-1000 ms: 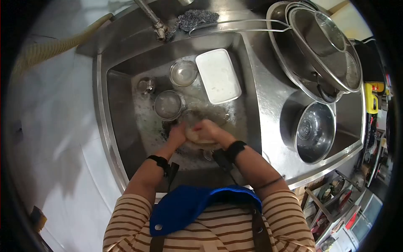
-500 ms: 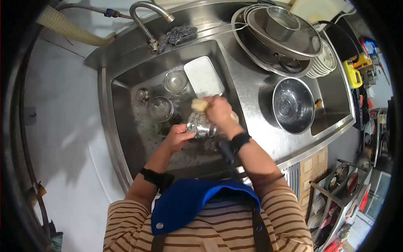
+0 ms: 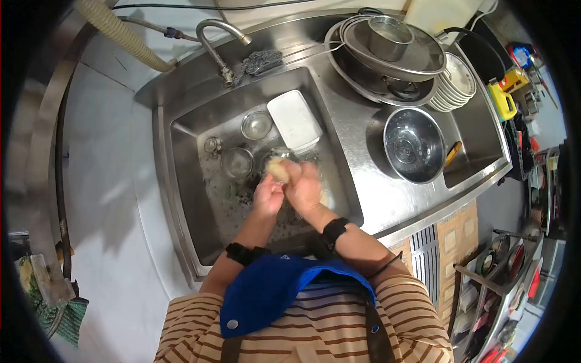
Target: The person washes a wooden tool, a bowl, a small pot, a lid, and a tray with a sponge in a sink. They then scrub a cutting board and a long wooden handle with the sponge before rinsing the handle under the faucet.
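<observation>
In the sink (image 3: pixel 181 199), my right hand (image 3: pixel 304 184) is closed on a pale yellowish scrubbing sponge (image 3: pixel 277 167); its fingers are slightly blurred. My left hand (image 3: pixel 268 195) is pressed up against it from below, fingers closed. A shiny, clear edge shows between the hands, but what the left hand holds is mostly covered. Beyond them, two round clear glass bowls (image 3: pixel 256 125) (image 3: pixel 236 163) sit in soapy water. A white rectangular dish (image 3: pixel 295 120) leans at the sink's right side.
A faucet (image 3: pixel 224 45) with a steel scourer (image 3: pixel 261 62) beside it stands at the back. On the right counter are a steel bowl (image 3: pixel 414 145), stacked strainers and pans (image 3: pixel 387 66), and white plates (image 3: pixel 454 88). A small drain strainer (image 3: pixel 212 145) lies in the sink's left part.
Both hands have come closer together, the left moving right and the right moving down and left with the sponge. The clear glass vessel formerly visible in my left hand is now largely hidden.
</observation>
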A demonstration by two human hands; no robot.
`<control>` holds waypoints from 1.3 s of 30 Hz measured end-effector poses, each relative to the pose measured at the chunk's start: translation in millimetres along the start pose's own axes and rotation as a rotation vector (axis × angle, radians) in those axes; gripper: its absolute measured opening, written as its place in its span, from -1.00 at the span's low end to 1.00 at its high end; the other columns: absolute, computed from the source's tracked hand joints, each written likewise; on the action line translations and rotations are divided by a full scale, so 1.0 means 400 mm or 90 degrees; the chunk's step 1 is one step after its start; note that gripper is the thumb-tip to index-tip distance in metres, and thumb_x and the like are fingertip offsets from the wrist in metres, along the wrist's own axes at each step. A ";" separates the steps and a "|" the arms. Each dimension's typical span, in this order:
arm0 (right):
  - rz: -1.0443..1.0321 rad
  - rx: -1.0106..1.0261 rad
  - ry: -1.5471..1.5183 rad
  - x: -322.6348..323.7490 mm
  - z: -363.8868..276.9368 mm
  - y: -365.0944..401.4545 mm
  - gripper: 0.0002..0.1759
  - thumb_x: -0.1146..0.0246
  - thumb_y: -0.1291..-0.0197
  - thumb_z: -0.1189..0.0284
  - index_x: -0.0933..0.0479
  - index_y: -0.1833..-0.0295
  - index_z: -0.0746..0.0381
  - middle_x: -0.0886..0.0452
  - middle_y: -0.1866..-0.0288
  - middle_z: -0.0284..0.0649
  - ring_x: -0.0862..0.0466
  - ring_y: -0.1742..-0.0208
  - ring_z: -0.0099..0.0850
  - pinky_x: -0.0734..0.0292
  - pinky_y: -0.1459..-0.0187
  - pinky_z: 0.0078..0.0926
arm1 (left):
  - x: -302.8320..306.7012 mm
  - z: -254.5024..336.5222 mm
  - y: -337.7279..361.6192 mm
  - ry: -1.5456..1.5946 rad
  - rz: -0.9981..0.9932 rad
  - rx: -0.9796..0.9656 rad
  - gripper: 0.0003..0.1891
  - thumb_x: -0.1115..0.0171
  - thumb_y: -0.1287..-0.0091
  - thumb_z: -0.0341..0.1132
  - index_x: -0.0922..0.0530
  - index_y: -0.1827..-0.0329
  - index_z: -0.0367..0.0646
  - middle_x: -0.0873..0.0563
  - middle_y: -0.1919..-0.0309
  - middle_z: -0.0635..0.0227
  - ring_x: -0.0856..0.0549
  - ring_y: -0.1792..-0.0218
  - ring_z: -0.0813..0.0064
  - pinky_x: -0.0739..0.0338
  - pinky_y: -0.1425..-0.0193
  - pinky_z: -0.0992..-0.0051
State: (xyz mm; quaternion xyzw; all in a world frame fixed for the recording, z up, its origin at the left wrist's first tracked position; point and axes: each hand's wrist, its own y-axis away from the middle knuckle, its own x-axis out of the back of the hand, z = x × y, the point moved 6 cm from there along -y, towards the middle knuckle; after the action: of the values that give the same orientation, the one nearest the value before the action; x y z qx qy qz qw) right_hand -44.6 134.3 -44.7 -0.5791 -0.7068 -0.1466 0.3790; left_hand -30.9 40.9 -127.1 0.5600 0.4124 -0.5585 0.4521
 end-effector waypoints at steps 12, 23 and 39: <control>-0.272 -0.358 0.037 0.079 0.200 -0.014 -0.64 -0.14 -0.05 0.23 -0.52 -0.01 -0.04 -0.49 0.00 -0.04 -0.52 -0.02 -0.14 -0.44 0.01 -0.30 | -0.397 -0.062 -0.030 -0.755 0.174 -0.092 -0.93 -0.13 -0.26 -0.40 -0.50 0.30 -0.22 -0.63 0.27 0.31 -0.61 0.22 0.44 -0.50 0.17 0.41; -0.176 0.009 -0.167 -0.056 0.287 0.057 -0.50 0.09 -0.32 0.43 -0.07 -0.35 0.26 -0.30 -0.25 -0.17 -0.28 -0.27 -0.43 -0.10 -0.31 -0.55 | -0.404 -0.514 -0.336 -1.560 -0.504 -0.206 -0.82 -0.04 -0.20 -0.38 -0.53 0.15 -0.03 -0.62 0.07 0.41 -0.37 -0.24 0.26 0.16 -0.39 -0.01; -0.337 -0.253 0.033 -0.078 0.227 -0.098 -0.33 -0.16 0.09 0.52 -0.22 -0.24 0.04 -0.46 0.01 0.07 -0.49 -0.02 -0.03 -0.39 -0.04 -0.21 | 0.380 0.419 0.131 -1.254 0.773 -0.060 -0.64 -0.20 -0.14 -0.24 -0.48 0.05 -0.27 -0.57 0.11 0.08 -0.51 0.04 0.03 -0.36 -0.02 0.12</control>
State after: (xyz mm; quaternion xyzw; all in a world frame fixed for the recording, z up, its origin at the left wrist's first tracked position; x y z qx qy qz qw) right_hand -113.1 159.7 -118.2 -0.4339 -0.7804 -0.3900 0.2251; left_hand -17.2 -141.1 -270.9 -0.0295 -0.4350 -0.4280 0.7917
